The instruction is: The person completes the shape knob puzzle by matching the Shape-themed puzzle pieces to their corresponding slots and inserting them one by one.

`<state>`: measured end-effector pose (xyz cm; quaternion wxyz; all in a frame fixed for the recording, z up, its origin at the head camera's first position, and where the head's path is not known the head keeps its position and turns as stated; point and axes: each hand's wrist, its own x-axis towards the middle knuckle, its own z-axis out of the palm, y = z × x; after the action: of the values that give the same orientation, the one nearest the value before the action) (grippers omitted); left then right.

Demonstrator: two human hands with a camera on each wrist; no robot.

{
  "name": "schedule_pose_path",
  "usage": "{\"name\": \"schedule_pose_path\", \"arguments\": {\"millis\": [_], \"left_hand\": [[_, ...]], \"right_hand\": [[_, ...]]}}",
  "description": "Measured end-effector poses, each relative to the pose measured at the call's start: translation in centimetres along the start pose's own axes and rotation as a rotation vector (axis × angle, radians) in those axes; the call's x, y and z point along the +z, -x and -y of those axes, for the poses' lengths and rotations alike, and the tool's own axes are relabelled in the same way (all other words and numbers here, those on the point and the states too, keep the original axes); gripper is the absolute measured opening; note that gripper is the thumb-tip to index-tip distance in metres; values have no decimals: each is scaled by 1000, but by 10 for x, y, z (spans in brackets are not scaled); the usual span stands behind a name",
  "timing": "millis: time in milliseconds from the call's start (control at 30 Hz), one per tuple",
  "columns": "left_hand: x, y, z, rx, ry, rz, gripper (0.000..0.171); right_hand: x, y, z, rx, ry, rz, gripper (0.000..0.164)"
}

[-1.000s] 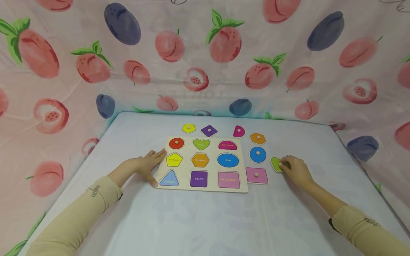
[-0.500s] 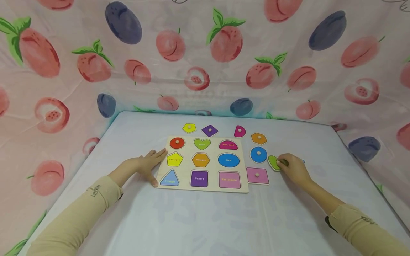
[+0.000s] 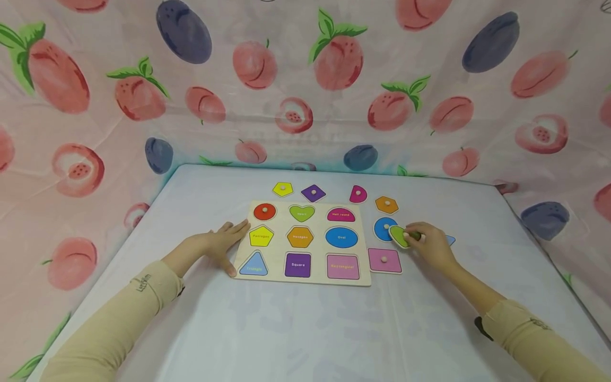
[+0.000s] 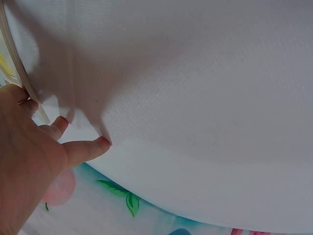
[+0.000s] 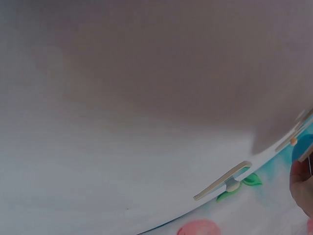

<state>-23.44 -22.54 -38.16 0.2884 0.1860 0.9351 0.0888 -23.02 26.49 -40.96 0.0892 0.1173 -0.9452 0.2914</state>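
A wooden shape puzzle board (image 3: 281,253) lies on the table. My left hand (image 3: 220,246) rests at its left edge with the fingers spread; in the left wrist view, the left hand (image 4: 36,147) touches the board's rim. My right hand (image 3: 432,247) pinches a green puzzle piece (image 3: 397,236) by its knob, tilted above the table and partly covering the blue round piece (image 3: 382,225). Fingers hide part of the green piece. Just behind the right hand shows a corner of a light blue piece (image 3: 451,240). A red circle piece (image 3: 262,213) sits in the board's upper left recess.
Around the board lie knobbed pieces: a yellow pentagon (image 3: 279,190), a purple square (image 3: 310,194), a magenta half round (image 3: 356,197), an orange hexagon (image 3: 384,207) and a pink rectangle (image 3: 384,266). A fruit-print cloth (image 3: 324,143) hangs behind the white table (image 3: 286,329).
My right hand has lifted the green piece and carried it left, over the edge of the blue round piece. The light blue piece's corner has come into view. My left hand stays at the board.
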Motion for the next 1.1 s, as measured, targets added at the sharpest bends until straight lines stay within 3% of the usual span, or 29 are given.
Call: {"name": "schedule_pose_path", "arguments": {"millis": [433, 1100], "left_hand": [[3, -4, 4, -11, -12, 11, 125], [-1, -2, 2, -19, -1, 12, 126]], "right_hand": [[11, -12, 13, -79, -55, -41, 18], [35, -34, 43, -22, -158, 60, 22]]}}
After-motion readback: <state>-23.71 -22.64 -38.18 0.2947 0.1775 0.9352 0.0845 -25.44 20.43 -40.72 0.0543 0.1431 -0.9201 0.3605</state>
